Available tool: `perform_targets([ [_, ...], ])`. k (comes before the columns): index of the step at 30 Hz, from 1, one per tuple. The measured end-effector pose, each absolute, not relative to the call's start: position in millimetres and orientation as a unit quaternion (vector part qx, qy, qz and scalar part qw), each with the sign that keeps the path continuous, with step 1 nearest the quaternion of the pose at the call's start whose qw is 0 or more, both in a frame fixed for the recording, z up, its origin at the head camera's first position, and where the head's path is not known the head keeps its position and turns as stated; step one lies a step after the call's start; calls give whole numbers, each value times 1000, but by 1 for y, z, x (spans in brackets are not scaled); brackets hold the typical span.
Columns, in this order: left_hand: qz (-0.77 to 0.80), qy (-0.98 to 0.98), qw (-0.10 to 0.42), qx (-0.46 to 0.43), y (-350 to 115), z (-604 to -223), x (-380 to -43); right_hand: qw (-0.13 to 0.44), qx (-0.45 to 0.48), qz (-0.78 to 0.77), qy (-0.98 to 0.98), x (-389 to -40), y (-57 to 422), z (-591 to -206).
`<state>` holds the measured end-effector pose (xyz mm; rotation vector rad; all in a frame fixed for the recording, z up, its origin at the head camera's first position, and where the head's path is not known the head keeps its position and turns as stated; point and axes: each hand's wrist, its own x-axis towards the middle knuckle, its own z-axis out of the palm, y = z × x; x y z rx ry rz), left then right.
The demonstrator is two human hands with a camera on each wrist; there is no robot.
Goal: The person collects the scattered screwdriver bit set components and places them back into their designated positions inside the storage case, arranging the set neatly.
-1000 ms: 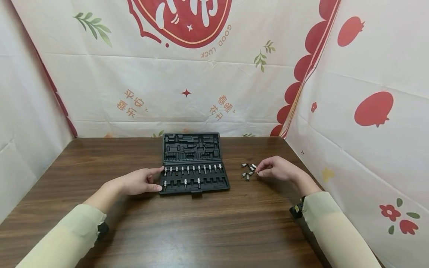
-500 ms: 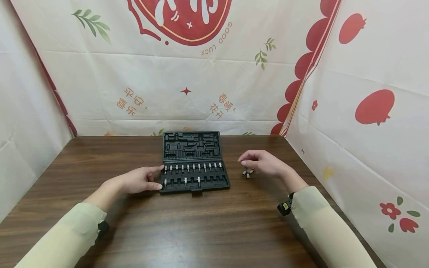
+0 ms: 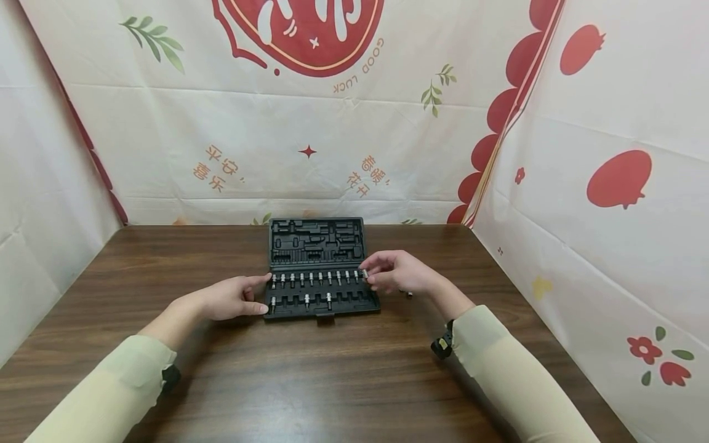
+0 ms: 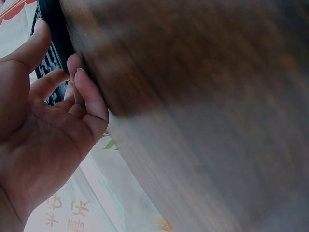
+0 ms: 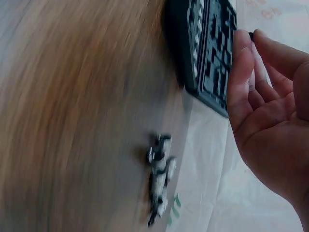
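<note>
An open black plastic case [image 3: 317, 243] lies on the table, with a row of silver bit sockets [image 3: 320, 278] in its lower half and 3 more in the front row. My left hand [image 3: 232, 298] touches the case's left edge with index finger and thumb. Over the case's right end, my right hand [image 3: 401, 271] pinches a small bit socket, mostly hidden by the fingers; its dark tip [image 5: 251, 35] shows in the right wrist view. Several loose bit sockets [image 5: 158, 179] lie on the table to the right, partly behind the right hand in the head view.
The brown wooden table [image 3: 310, 375] ends at a printed cloth [image 3: 310, 117] hung behind it. Another patterned cloth [image 3: 587, 246] hangs along the right side. Several front-row slots [image 3: 354, 298] in the case hold nothing.
My right hand has moved left from the loose bit sockets to the case's right end, carrying a bit socket. The left hand has stayed at the case's left edge.
</note>
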<state>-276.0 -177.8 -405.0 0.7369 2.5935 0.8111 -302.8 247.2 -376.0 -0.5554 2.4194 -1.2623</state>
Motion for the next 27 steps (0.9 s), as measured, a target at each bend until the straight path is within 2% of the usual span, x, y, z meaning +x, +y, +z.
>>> perform_targets([
  [16,287,908,164,258,-178,-406,-276,167,-233,-471,834,-309,181,-387],
  [27,287,909,163,255,-179,-407,-277,155,-238,-395,873,-311,160,-391],
])
